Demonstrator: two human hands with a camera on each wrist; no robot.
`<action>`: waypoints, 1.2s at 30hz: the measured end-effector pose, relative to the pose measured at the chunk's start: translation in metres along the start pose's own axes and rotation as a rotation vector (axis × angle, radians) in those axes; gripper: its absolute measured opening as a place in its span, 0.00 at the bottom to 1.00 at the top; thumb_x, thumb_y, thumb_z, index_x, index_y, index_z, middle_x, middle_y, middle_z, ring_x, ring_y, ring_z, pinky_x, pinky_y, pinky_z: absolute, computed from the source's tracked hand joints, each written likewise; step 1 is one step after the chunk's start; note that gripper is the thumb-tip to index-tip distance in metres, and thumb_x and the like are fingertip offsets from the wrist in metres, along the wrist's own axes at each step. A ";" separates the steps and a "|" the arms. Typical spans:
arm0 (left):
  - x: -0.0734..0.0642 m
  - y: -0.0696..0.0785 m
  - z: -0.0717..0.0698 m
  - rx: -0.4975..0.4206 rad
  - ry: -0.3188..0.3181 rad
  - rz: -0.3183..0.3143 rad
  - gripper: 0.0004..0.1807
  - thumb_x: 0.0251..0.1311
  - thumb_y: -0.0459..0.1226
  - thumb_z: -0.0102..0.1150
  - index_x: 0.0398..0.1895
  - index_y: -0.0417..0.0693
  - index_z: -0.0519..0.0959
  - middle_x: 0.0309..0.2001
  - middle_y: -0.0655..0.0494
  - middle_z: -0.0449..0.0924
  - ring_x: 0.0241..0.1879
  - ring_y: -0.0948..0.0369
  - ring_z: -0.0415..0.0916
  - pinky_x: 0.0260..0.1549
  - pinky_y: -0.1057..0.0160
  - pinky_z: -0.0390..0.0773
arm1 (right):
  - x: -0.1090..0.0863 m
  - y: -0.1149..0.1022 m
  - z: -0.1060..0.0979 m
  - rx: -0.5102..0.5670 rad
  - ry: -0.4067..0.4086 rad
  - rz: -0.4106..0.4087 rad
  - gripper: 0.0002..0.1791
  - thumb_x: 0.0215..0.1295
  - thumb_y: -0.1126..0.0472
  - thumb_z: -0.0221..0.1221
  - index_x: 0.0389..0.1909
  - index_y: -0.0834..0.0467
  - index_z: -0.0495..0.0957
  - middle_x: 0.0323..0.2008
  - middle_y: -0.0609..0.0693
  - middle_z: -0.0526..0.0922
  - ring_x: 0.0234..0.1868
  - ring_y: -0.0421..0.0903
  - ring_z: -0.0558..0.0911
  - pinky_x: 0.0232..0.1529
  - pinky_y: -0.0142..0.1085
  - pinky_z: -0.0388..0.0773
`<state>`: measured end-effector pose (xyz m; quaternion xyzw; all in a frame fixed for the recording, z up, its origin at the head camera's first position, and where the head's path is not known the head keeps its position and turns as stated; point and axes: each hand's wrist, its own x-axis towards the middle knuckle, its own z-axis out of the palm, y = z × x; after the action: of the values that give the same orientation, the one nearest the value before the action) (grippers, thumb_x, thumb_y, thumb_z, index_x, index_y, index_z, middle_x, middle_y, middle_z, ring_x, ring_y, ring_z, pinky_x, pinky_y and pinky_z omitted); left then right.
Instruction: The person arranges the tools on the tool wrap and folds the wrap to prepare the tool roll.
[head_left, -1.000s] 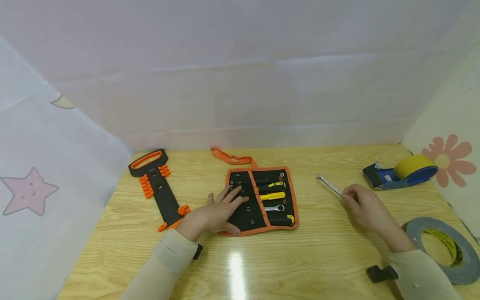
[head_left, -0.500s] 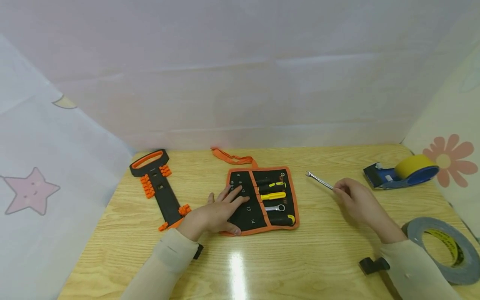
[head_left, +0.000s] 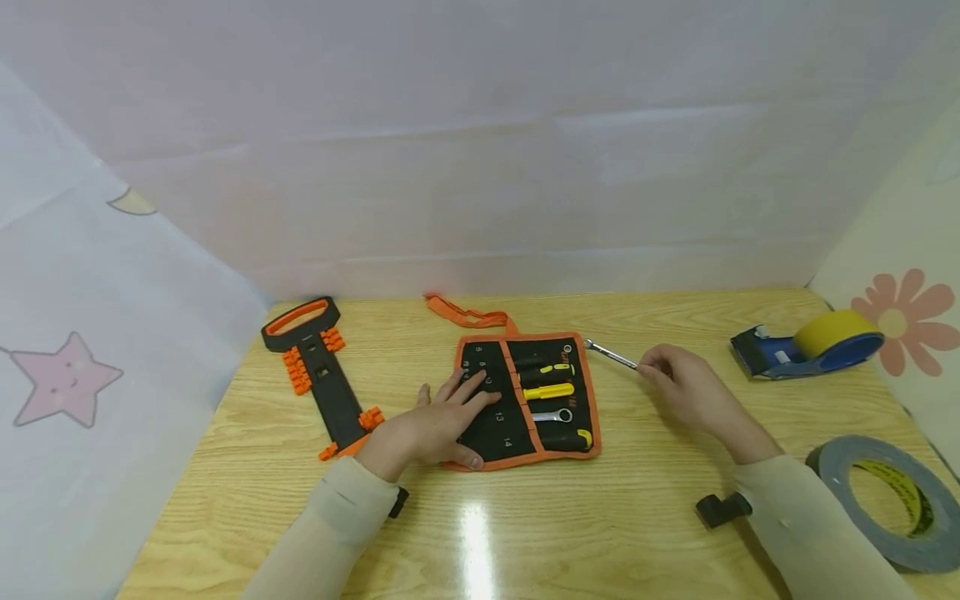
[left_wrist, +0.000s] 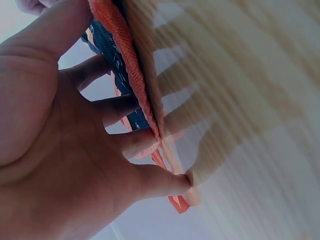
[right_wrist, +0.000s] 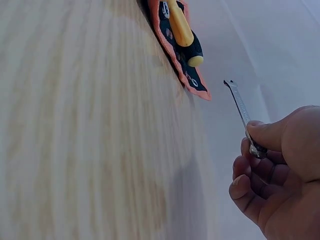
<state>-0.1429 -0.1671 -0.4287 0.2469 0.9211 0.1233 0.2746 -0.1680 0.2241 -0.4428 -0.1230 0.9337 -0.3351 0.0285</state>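
My left hand (head_left: 438,425) lies with fingers spread on the left part of a black tool pouch (head_left: 487,447) with orange edging, pressing it onto the table. Several tools stick out of its pockets, among them a yellow handle (head_left: 549,391), a ring-ended wrench (head_left: 553,416) and a black-and-yellow handle (head_left: 564,440). Between thumb and fingers, my right hand (head_left: 682,387) pinches a small silver combination wrench (head_left: 611,354). Its open end points left, right at the pouch's upper right corner in the head view. The right wrist view shows the wrench (right_wrist: 240,105) raised, its other end in the fingers.
A black rack (head_left: 333,400) with orange clips and a handle lies left of the pouch. At the right stand a blue tape dispenser (head_left: 772,357) with yellow tape and a large grey tape roll (head_left: 832,471). An orange tie strap (head_left: 468,317) trails behind the pouch.
My right hand has moved left with the wrench, from near the tape dispenser to the pouch's upper right corner. The left hand has stayed in place on the pouch.
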 end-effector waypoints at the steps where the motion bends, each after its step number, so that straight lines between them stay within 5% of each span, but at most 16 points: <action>1: 0.000 0.000 0.000 -0.002 -0.001 -0.001 0.54 0.64 0.54 0.74 0.89 0.66 0.53 0.91 0.54 0.29 0.89 0.42 0.26 0.78 0.19 0.39 | 0.002 -0.002 0.001 0.000 -0.003 0.000 0.08 0.83 0.63 0.58 0.47 0.63 0.82 0.36 0.54 0.83 0.34 0.45 0.74 0.35 0.36 0.71; 36: 0.001 0.000 0.001 -0.016 0.002 -0.008 0.54 0.63 0.54 0.74 0.88 0.67 0.54 0.91 0.55 0.29 0.89 0.42 0.25 0.78 0.20 0.38 | 0.079 -0.045 0.040 -0.011 -0.221 -0.083 0.10 0.84 0.60 0.57 0.50 0.62 0.85 0.43 0.55 0.89 0.39 0.46 0.82 0.44 0.44 0.82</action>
<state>-0.1431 -0.1667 -0.4302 0.2406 0.9213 0.1299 0.2764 -0.2297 0.1467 -0.4430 -0.1978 0.9207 -0.3155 0.1169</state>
